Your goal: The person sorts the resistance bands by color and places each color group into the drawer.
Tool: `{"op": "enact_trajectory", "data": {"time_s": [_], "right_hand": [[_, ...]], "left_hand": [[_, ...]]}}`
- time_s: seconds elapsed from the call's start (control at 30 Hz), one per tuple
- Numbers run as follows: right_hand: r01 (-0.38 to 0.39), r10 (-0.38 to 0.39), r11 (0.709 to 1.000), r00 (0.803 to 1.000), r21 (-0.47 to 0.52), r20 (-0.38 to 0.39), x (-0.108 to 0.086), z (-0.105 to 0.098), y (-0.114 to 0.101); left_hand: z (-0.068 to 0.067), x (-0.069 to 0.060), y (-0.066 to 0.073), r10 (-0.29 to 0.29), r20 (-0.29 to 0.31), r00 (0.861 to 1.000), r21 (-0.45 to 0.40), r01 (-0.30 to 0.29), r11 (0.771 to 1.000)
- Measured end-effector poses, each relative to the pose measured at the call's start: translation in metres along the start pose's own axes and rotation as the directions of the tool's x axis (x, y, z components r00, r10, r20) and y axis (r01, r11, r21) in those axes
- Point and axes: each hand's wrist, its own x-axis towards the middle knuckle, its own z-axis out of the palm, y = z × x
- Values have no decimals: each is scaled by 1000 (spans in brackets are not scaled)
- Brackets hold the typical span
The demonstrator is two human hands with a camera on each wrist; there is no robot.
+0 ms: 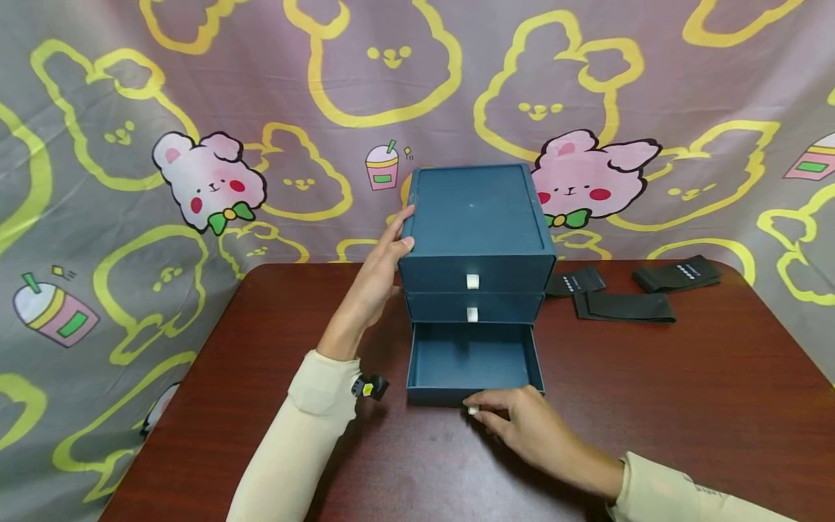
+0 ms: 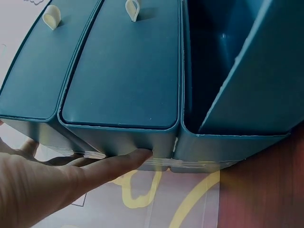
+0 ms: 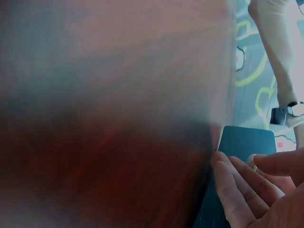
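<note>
A blue three-drawer box (image 1: 479,210) stands on the table, its bottom drawer (image 1: 472,355) pulled out and bare inside. The upper two drawers are closed, each with a small white pull tab (image 1: 472,281). My right hand (image 1: 531,428) pinches the white tab (image 1: 472,410) of the bottom drawer between thumb and fingers. Against the box's left side rests my left hand (image 1: 378,272), its fingers straight and spread. In the left wrist view, the left thumb (image 2: 135,156) touches the side by the middle drawer. The right wrist view shows the right hand (image 3: 256,190) at the drawer front (image 3: 247,142).
Several folded black bands or pouches, one a black strip (image 1: 625,307), lie on the table right of the box. Behind the dark red table (image 1: 652,399) hangs a patterned cloth (image 1: 417,87). The box stands close to this cloth.
</note>
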Motion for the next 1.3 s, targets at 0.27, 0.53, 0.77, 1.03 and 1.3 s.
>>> {"op": "enact_trajectory", "data": {"time_s": [0.27,0.53,0.77,1.03,1.3], "right_hand": [[12,-12,1000,1000,0,23,-8,3,-4],[53,-50,996,998,67,-37,-14,-13,-13],[102,-96,995,965,12,-245,-22,-49,-23],[-40,-19,990,914,-136,-404,-23,-102,-6],[-203,59,949,865,-240,-499,-17,-163,70]], "left_hand": [[0,1,0,1,0,1000,-6,-1,1000],[-1,2,-2,-1,-1,1000,-10,1,1000],[0,1,0,6,4,1000,-18,-6,1000],[0,0,1,2,2,1000,-7,-2,1000],[-1,1,-1,-4,2,1000,-5,4,1000]]}}
